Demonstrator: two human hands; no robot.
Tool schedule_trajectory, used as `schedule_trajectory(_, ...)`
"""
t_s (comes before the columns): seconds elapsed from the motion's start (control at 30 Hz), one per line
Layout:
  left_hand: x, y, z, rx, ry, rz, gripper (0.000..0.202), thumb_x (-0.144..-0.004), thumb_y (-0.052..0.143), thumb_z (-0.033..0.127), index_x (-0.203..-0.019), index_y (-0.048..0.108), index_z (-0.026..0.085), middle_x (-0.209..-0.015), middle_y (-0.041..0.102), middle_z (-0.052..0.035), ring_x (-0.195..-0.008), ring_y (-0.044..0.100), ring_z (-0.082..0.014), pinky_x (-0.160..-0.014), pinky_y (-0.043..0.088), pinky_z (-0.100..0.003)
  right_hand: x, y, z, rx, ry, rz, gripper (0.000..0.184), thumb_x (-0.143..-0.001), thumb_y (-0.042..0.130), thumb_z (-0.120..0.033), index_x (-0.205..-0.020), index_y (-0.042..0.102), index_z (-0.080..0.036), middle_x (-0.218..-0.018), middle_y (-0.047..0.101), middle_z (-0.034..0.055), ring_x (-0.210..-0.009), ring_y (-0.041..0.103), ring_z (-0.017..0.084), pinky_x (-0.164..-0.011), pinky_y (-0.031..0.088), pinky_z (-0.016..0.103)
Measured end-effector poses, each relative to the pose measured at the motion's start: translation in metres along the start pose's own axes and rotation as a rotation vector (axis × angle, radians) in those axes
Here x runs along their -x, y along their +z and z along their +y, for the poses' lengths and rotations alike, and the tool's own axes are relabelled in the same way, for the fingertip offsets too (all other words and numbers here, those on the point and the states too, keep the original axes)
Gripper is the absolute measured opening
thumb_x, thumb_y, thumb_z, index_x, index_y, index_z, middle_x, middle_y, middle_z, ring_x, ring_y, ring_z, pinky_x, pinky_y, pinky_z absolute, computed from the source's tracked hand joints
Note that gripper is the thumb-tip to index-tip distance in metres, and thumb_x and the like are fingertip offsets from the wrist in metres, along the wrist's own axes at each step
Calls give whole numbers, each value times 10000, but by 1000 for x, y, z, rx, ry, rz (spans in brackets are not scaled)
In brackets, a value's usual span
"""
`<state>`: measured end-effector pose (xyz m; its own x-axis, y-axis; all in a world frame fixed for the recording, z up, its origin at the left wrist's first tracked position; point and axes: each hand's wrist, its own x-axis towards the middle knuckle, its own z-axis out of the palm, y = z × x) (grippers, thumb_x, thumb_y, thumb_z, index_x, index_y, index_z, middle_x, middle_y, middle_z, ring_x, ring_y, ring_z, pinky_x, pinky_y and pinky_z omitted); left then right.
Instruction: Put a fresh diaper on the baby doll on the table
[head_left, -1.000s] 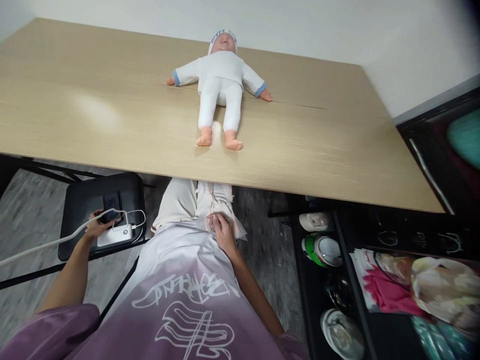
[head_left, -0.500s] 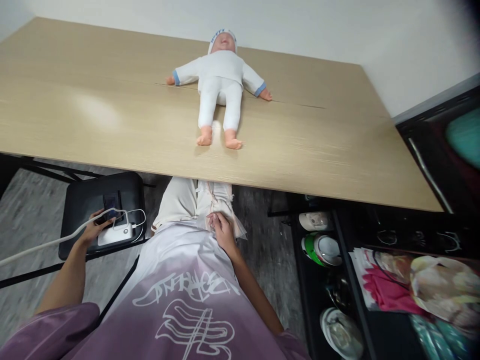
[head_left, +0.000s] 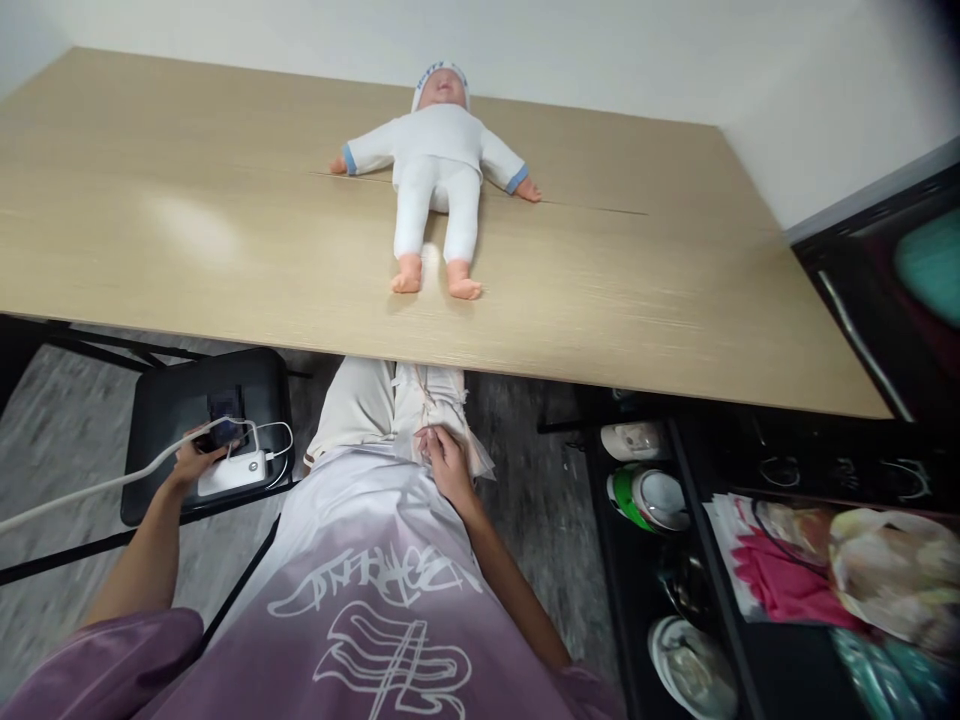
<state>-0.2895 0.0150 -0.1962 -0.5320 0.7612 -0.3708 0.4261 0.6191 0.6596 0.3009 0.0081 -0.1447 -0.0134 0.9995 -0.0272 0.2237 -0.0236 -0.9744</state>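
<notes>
A baby doll (head_left: pixel 439 175) in a white suit and cap lies on its back on the wooden table (head_left: pixel 225 240), feet toward me. My left hand (head_left: pixel 193 459) reaches down to a black chair seat (head_left: pixel 169 410) at my left, its fingers curled round a dark phone (head_left: pixel 223 412) beside a white power bank (head_left: pixel 234 474) with white cables. Against my thigh, below the table's front edge, my right hand (head_left: pixel 446 462) pinches a crumpled pale cloth or plastic bundle (head_left: pixel 439 410).
A dark shelf unit (head_left: pixel 705 540) stands at my right with bowls, a green-rimmed pot and bags. A grey cable (head_left: pixel 90 490) runs left off the chair. A white wall backs the table, and the floor is grey.
The view has shifted slightly. My left hand stays at the phone on the chair with small finger movement. My right hand has not moved.
</notes>
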Motion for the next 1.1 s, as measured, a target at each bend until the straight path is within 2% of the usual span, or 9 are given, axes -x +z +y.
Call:
schedule_trajectory(0.13, -1, -3, 1, 76, -43, 6, 784, -632, 1013, 477, -1266, 650, 192, -1343, 759, -178, -1466, 639, -430, -1243, 543, -564, 0, 0, -1, -4, -1, 0, 514, -1191, 437, -637, -1075, 770, -263, -852, 741, 39, -785, 690, 212, -767, 555, 336)
schedule_trajectory(0.23, -1, -4, 4, 161, -52, -14, 663, -710, 949, 574, -1195, 689, 205, -1289, 797, -163, -1423, 679, -414, -1215, 576, -552, 0, -1, -3, -4, -2, 3, 506, -1194, 440, -625, -1074, 775, -265, -846, 739, 41, -785, 692, 214, -770, 552, 340)
schedule_trajectory(0.4, 2, -7, 10, 254, -58, -25, 646, -667, 944, 665, -1061, 704, 213, -1210, 834, -141, -1420, 680, -407, -1234, 569, -509, -1, 0, -4, -12, -2, 8, 486, -1199, 446, -595, -1067, 774, -261, -837, 732, 33, -775, 693, 202, -767, 546, 331)
schedule_trajectory(0.5, 6, -7, 16, 277, -73, -22, 647, -659, 957, 652, -1051, 704, 204, -1169, 838, -123, -1410, 686, -400, -1225, 574, -503, -1, 0, -3, -18, 2, 1, 474, -1199, 451, -588, -1061, 767, -263, -829, 726, 27, -770, 690, 202, -762, 543, 331)
schedule_trajectory(0.67, 14, -6, 28, 292, -90, -16, 567, -777, 896, 564, -1148, 709, 178, -1213, 823, -111, -1422, 674, -342, -1274, 526, -455, -1, 0, -3, -17, 10, 1, 482, -1196, 449, -599, -1053, 763, -263, -838, 729, 34, -776, 685, 207, -762, 542, 335)
schedule_trajectory(0.73, 19, -6, 35, 296, -96, -18, 538, -803, 891, 537, -1155, 701, 177, -1164, 818, -93, -1377, 694, -320, -1266, 530, -445, -1, -1, -3, -16, 13, 1, 484, -1195, 449, -599, -1058, 765, -259, -844, 731, 35, -780, 684, 205, -766, 537, 333)
schedule_trajectory(0.83, 31, -8, 46, 290, -106, -37, 524, -808, 930, 527, -1132, 695, 189, -1018, 795, -23, -1209, 745, -271, -1186, 585, -437, 0, -1, -3, -15, 18, 1, 486, -1192, 455, -601, -1068, 772, -253, -842, 730, 34, -771, 674, 200, -757, 531, 327)
schedule_trajectory(0.97, 48, -13, 61, 289, -87, -74, 556, -769, 1014, 483, -1122, 690, 201, -972, 764, 79, -1026, 733, -140, -1031, 618, -292, 0, -1, -4, -21, 23, 1, 484, -1195, 448, -591, -1071, 769, -250, -839, 718, 28, -771, 665, 196, -756, 530, 318)
schedule_trajectory(1.1, 57, -14, 75, 307, -75, -62, 605, -728, 1056, 525, -1047, 685, 169, -927, 750, 85, -929, 709, -107, -862, 602, -209, 0, -1, -4, -24, 22, -4, 466, -1198, 454, -577, -1075, 768, -255, -850, 718, 24, -788, 672, 194, -791, 534, 318)
